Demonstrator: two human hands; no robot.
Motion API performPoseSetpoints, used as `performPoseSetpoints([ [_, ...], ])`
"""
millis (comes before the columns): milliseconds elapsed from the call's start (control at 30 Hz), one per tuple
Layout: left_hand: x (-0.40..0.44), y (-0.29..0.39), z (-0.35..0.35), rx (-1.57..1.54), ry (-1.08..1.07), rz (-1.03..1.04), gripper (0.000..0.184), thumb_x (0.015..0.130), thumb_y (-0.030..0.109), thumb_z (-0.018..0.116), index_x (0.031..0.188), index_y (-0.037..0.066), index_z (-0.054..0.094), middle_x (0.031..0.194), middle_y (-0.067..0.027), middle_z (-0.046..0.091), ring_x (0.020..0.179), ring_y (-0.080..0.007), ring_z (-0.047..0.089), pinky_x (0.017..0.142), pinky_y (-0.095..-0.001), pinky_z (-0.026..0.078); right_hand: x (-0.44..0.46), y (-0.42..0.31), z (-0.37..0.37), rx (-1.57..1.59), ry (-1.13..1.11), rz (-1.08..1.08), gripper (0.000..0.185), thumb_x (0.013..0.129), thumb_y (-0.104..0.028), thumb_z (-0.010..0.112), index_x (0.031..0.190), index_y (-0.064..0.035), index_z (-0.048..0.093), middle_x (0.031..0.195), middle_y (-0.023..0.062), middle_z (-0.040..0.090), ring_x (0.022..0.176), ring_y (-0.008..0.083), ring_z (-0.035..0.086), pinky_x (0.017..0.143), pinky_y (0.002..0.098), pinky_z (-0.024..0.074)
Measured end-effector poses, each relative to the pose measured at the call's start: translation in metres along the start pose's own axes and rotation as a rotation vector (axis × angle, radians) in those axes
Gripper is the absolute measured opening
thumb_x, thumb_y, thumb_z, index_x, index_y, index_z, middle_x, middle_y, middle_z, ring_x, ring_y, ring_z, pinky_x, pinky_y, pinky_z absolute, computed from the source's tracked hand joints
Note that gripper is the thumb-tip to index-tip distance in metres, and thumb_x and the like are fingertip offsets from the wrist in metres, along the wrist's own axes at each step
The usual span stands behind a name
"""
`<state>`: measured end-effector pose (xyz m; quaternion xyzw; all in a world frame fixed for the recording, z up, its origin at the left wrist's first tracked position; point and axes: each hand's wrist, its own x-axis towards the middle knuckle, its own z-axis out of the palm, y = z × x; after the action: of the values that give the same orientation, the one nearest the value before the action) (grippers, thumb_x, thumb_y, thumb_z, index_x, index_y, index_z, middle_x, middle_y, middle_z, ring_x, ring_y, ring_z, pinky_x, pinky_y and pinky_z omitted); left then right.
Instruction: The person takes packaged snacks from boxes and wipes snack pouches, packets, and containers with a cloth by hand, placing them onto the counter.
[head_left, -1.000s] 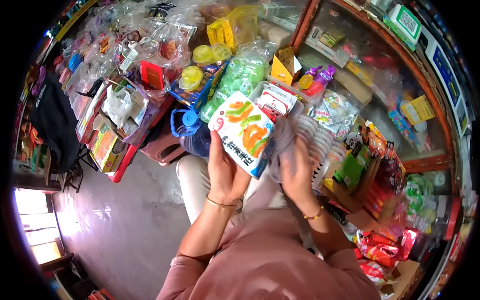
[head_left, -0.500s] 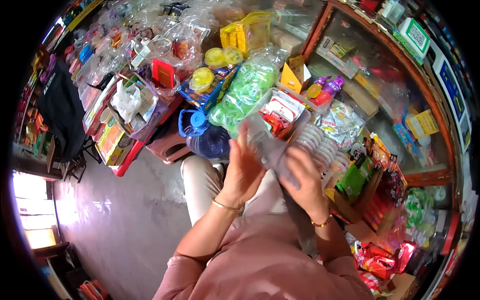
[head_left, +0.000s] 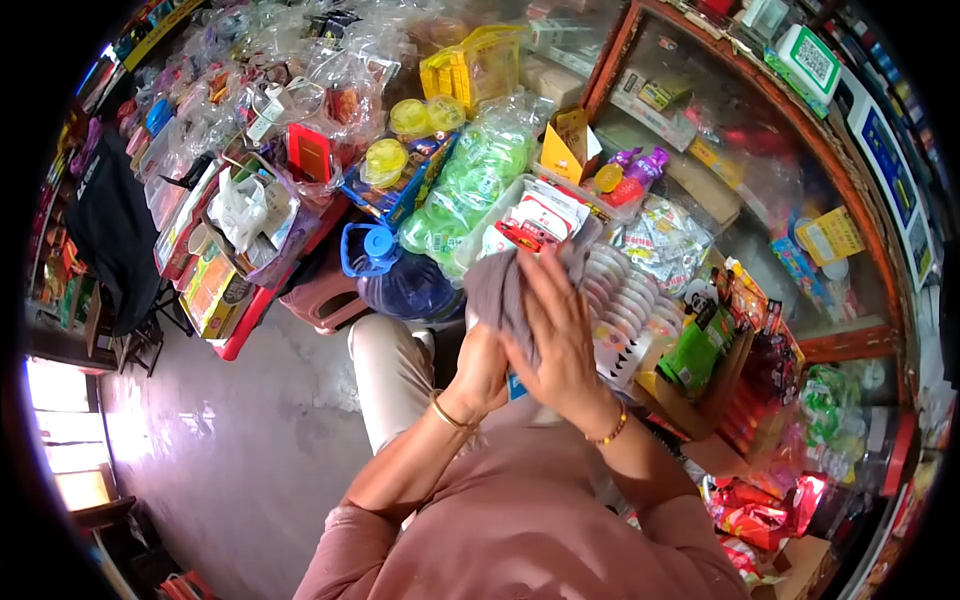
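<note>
My left hand [head_left: 480, 372] is closed, with its fingers mostly covered by a greyish-mauve cloth [head_left: 492, 283]. What it grips under the cloth is hidden. A small blue printed patch [head_left: 516, 386] shows just below, between the two hands. My right hand [head_left: 556, 345] presses the cloth from the right, its fingers long and close together over the fabric and its thumb pointing toward the left hand. Both hands meet above my lap. Just beyond the cloth stands a white tray of red and white packets [head_left: 545, 215].
A blue-capped water jug [head_left: 405, 285] stands left of the hands, beside green plastic-wrapped goods [head_left: 465, 185]. To the right are stacked clear round packs [head_left: 620, 290] and a carton with green bags [head_left: 705, 350]. A wood-framed glass case [head_left: 740, 170] rises behind.
The cloth has moved from the right hand's lower side up and left, over the left hand. The left hand went from raised, spread fingers to closed. The clear item between the hands is now covered.
</note>
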<state>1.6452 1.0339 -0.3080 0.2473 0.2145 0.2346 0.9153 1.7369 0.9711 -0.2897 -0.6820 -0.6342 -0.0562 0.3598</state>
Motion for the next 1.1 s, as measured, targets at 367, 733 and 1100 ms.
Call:
performPoseSetpoints([
  [367, -0.003, -0.016, -0.015, -0.150, -0.071, -0.128, 0.048, 0.096, 0.039, 0.038, 0.126, 0.002, 0.042, 0.120, -0.0097, 0.053, 0.106, -0.0216, 0.054, 0.091, -0.0382, 0.044, 0.026, 0.059, -0.010, 0.167, 0.243, 0.472, 0.031, 0.088, -0.021, 0.055, 0.105, 0.0041, 0.055, 0.092, 0.0167, 0.063, 0.084, 0.0310, 0.062, 0.074, 0.0375, 0.0470],
  [733, -0.006, -0.003, 0.001, -0.014, -0.026, -0.007, 0.053, 0.097, 0.044, 0.028, 0.135, 0.008, 0.035, 0.134, -0.0076, 0.043, 0.122, -0.0189, 0.041, 0.103, -0.0327, 0.033, 0.007, -0.014, -0.011, -0.223, 0.001, -0.069, 0.040, 0.080, -0.029, 0.060, 0.105, 0.0018, 0.054, 0.122, 0.0169, 0.047, 0.115, 0.0324, 0.042, 0.097, 0.0497, 0.0278],
  [1100, -0.011, -0.017, -0.032, 0.040, -0.219, -0.116, 0.038, 0.097, 0.027, 0.039, 0.124, 0.001, 0.045, 0.113, -0.0048, 0.056, 0.102, -0.0138, 0.053, 0.091, -0.0308, 0.042, 0.037, 0.030, -0.009, 0.417, -0.024, 0.505, 0.039, 0.085, -0.029, 0.056, 0.101, 0.0064, 0.058, 0.091, 0.0239, 0.062, 0.087, 0.0375, 0.061, 0.075, 0.0400, 0.0471],
])
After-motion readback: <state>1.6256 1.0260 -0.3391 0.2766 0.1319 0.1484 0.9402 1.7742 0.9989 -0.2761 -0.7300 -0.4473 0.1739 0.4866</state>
